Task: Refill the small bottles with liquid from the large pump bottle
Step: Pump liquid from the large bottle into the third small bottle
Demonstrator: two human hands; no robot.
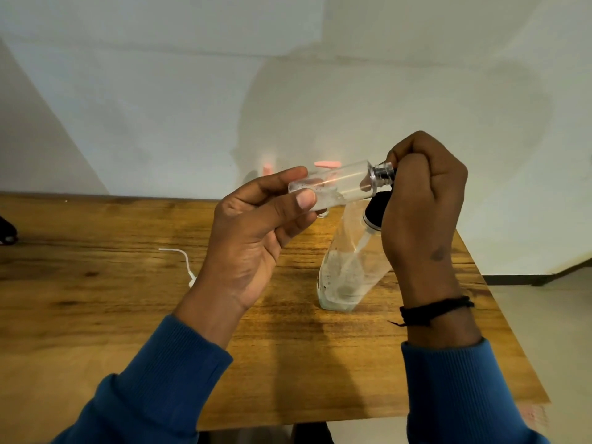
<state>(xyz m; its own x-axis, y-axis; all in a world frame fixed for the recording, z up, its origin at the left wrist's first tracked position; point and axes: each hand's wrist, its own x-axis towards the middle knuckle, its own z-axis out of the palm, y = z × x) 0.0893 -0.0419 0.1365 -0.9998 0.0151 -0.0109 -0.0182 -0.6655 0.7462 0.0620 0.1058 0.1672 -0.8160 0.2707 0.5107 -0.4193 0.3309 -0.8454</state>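
A small clear bottle (339,184) lies nearly sideways in the air above the table. My left hand (256,232) grips its base end between thumb and fingers. My right hand (423,200) curls round the dark cap (384,171) at the bottle's neck. Below them the large clear pump bottle (346,267) stands on the wooden table (128,315), with a little cloudy liquid at its bottom and a dip tube inside. Its black collar (374,209) shows beside my right hand; the pump head is hidden.
A white cable (182,261) lies on the table left of my left wrist. Pink items (326,164) stand behind the small bottle near the white wall, partly hidden. The table's right edge (499,302) runs close to my right forearm. A dark object (6,232) sits at the far left.
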